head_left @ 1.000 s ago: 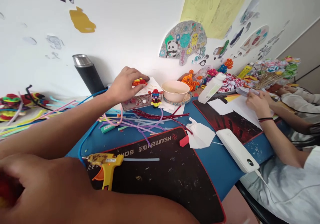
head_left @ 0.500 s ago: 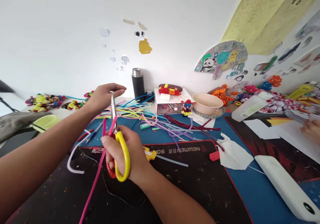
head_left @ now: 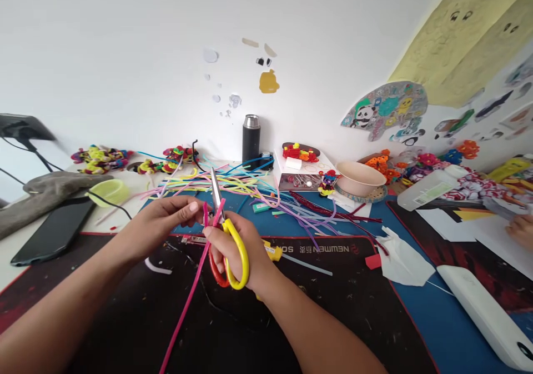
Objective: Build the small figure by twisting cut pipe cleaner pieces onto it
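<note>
The right hand (head_left: 245, 246) is closed around the yellow and red handles of the scissors (head_left: 238, 257), blades pointing up and away, and also grips a pink pipe cleaner (head_left: 187, 310), whose long tail runs down over the black mat (head_left: 333, 318). The left hand (head_left: 164, 218) has its thumb and fingertips right by the pipe cleaner's upper end, though whether they pinch it I cannot tell. Beyond both hands lies a pile of coloured pipe cleaners (head_left: 237, 182), with a black flask (head_left: 251, 146) standing behind.
</note>
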`<move>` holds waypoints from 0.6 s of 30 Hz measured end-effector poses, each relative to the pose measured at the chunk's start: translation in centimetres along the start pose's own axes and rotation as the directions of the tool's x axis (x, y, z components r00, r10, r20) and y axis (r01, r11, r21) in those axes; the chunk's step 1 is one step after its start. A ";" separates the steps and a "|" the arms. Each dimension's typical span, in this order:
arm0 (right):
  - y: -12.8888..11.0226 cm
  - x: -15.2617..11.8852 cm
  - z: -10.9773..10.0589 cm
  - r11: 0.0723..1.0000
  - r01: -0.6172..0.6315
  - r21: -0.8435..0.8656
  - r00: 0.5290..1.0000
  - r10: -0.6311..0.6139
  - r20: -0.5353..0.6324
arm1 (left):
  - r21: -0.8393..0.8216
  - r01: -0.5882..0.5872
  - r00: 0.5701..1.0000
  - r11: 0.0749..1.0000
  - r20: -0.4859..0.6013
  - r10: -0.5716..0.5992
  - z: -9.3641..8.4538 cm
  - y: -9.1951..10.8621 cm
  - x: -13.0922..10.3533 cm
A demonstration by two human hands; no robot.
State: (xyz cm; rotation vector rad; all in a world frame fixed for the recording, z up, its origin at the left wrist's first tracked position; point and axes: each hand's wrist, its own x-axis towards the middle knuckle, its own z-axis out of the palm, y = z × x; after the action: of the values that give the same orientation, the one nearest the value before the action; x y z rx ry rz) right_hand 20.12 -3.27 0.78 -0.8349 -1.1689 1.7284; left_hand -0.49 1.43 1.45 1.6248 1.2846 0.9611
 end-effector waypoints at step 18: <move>2.6 2.2 0.6 0.994 -0.077 -0.082 0.996 0.073 -0.050 | -0.344 0.081 0.996 0.935 0.054 -0.067 0.5 -1.1 -1.1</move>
State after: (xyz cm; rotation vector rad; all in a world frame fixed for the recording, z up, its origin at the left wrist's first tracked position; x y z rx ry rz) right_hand 17.98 -1.98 -1.57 -0.9765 -1.1986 1.7205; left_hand -0.56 0.39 0.20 1.3075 1.0700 1.0365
